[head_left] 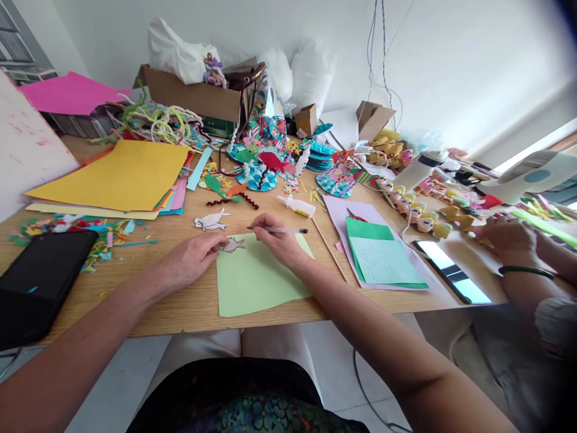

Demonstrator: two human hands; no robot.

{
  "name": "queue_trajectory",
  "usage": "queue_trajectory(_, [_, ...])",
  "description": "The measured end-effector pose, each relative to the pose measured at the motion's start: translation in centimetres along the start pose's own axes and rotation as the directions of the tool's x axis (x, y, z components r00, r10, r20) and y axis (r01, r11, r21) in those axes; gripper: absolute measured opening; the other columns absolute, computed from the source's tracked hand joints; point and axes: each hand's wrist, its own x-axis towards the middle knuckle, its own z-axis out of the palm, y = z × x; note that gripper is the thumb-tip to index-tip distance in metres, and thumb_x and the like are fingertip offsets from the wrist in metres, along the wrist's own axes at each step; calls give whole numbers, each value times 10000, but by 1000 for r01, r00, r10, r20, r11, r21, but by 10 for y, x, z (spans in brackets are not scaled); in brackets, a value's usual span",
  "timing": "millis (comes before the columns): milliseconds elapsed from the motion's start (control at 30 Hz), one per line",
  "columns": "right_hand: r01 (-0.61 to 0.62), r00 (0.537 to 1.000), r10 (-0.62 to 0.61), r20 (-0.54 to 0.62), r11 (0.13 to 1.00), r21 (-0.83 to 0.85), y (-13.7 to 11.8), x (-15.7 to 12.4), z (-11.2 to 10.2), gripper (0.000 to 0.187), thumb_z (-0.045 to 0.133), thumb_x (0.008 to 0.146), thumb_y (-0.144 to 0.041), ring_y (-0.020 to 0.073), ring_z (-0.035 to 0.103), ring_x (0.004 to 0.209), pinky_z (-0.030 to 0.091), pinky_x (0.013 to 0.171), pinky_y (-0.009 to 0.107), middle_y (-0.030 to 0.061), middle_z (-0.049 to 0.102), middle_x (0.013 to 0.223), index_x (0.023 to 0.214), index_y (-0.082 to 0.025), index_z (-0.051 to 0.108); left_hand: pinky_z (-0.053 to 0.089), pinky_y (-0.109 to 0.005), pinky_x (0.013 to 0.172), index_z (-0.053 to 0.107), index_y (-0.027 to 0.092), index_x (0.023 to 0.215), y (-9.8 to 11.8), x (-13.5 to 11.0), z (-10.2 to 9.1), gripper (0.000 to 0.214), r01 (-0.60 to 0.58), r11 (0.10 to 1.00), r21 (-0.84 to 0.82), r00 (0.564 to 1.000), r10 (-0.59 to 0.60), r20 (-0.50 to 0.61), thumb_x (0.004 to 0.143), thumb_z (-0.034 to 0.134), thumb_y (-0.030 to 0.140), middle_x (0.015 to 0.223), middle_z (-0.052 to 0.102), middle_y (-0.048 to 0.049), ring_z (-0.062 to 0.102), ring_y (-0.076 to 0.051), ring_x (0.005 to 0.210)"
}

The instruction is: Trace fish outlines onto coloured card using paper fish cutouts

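A sheet of light green paper (256, 279) lies in front of me near the table's edge. My left hand (198, 255) presses a small grey fish-shaped paper cutout (233, 245) against its upper left corner, fingers close together. In my right hand (277, 240) is a slim pen (291, 230) with a pale barrel and a black end, its tip pointing left above the sheet's top edge. Just beyond my left hand rests a white turtle-like paper cutout (211, 222) with a black outline.
Beyond lie a glue bottle (298, 206), a wooden stick (330, 249), green folded paper (387, 252) and decorated blue discs (256, 179). Colored sheets (117, 177) and a black tablet (42, 282) are left. At right are a lit phone (451, 272) and another person's hands (511, 237).
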Motion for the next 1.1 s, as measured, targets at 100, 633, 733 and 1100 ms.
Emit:
queue_trajectory(100, [66,998,-65,15,993,-96,9,-2,0,133,457,804,-238,121,538,759,394,709,245,19,598,803,810,-172,572,472,-309,725,554,185,1010,0,1,-2,288,13,1000,9,1000,-13,12,774,389,193,907,632,-40,590,-181,803])
queue_trajectory(633, [208,968,-129,217,893,-398,17,-4,2,350,618,709,-150,155,559,842,425,746,257,75,611,932,1052,-126,552,437,-355,784,564,187,908,-6,48,-8,222,-115,931,348,959,12,284,721,481,272,932,553,-74,528,-239,910])
queue_trajectory(733, [227,966,-150,213,884,-408,20,-4,4,357,618,708,-161,160,560,857,425,760,265,77,611,954,1058,-135,551,441,-354,776,560,184,901,-7,53,-8,225,-103,926,364,956,-8,292,700,498,262,927,550,-77,530,-243,905])
queue_trajectory(1100, [201,972,-120,204,874,-442,23,-4,5,368,618,703,-181,171,569,872,428,771,269,63,621,941,1066,-159,560,432,-311,688,505,199,823,-2,47,-6,142,-91,940,328,974,15,225,683,482,200,861,556,-46,540,-208,808])
